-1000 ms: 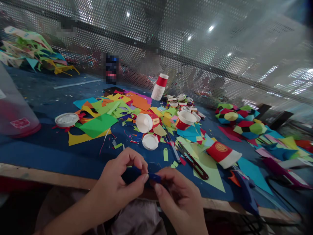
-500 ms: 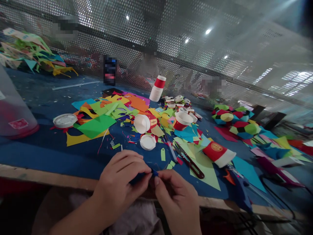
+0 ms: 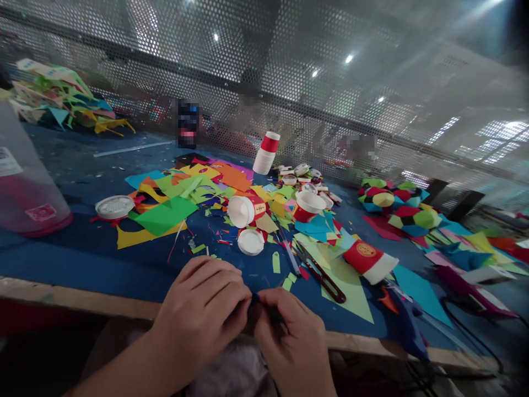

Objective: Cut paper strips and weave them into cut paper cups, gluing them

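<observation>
When read from the far side of the left hand (image 3: pixel 200 314) rightward: well to that hand's left, a translucent container (image 3: pixel 33 187), upright on the blue table (image 3: pixel 136 275); nearer, but beyond the same hand, a white lid (image 3: pixel 114 207) and a green sheet (image 3: pixel 166 216) beside paper scraps (image 3: pixel 200 184). Left hand next, with back turned up and fingers curled down side by side, pinching a small dark-blue piece (image 3: pixel 255 298). Piece held at the fingertips of both hands, by the table's near edge, almost covered. Straight beyond the fingertips, a paper cup (image 3: pixel 248 209) on its side. Right hand (image 3: pixel 289 328) just beside the left, thumb and forefinger pressed on the same piece. Changed within the last second: left fingers folded over from a looser pinch, fingertips drawn closer, less blue showing. Judged from that: close fingertip shaping, its result impossible to tell. To the right of the right hand, untouched: scissors (image 3: pixel 330 284) on a pale green sheet (image 3: pixel 353 292), a tilted red-and-white cup (image 3: pixel 369 259), a glue gun (image 3: pixel 409 325).
</observation>
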### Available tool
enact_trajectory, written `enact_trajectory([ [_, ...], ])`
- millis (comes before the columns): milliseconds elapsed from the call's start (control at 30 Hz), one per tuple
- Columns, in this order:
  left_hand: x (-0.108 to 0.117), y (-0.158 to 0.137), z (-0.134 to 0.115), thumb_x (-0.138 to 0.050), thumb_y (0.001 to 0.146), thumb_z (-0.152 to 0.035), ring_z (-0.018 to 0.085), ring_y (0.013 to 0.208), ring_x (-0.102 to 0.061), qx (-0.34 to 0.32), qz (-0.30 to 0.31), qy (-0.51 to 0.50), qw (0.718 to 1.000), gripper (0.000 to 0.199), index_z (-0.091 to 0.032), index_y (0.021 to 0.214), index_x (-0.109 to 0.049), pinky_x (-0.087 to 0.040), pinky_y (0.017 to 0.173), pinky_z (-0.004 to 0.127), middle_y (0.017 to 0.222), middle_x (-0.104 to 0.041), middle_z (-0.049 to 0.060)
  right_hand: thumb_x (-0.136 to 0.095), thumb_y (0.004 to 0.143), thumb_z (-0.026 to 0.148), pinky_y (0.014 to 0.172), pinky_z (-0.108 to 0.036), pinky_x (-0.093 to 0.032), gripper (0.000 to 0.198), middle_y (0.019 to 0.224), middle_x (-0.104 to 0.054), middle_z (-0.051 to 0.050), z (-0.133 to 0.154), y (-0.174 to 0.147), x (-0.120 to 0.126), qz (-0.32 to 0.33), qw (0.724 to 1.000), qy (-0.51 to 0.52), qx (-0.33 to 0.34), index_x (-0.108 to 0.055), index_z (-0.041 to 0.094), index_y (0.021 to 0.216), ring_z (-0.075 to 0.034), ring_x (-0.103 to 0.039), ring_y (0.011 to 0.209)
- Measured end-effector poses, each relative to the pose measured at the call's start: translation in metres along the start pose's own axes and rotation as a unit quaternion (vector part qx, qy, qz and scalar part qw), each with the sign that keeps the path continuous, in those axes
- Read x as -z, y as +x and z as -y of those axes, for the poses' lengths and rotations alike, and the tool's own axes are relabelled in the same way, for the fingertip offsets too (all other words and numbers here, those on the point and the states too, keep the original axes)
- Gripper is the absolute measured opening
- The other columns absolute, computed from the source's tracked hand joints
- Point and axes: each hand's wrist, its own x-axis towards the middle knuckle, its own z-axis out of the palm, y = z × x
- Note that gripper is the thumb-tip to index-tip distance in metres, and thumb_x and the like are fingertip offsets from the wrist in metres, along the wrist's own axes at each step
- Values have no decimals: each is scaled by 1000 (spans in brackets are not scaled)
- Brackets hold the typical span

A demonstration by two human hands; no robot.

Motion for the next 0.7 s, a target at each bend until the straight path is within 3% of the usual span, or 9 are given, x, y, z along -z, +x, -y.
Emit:
enact_trajectory([
  [300,-4,-7,-1,-47,92,-8,20,92,-59,18,12,21,1000,14,-18,83,-52,-40,89,35,83,-63,2,-50,84,19,47,-19,-41,17,61,-62,2,7,-5,-3,5,994,52,-97,-65,18,76,-11,-55,53],
  [500,14,-5,12,-44,91,-7,21,93,-54,69,14,29,997,12,-17,89,-50,-40,87,37,88,-58,5,-53,84,24,43,-19,-35,16,57,-54,3,8,-9,2,-8,977,118,-175,-63,19,73,-10,-47,47],
  [600,20,-3,14,-40,92,-9,20,85,-54,62,41,-3,997,17,-19,80,-48,-40,80,36,77,-55,2,-55,83,25,42,-19,-31,14,55,-49,5,9,-10,3,-10,970,144,-193,-61,19,71,-10,-43,46],
  [700,16,-2,9,-49,95,-12,16,82,-58,42,64,-82,994,16,-20,82,-54,-41,79,32,77,-61,-2,-54,83,23,44,-19,-34,13,57,-50,5,8,-10,3,7,973,147,-180,-60,19,72,-10,-44,48],
])
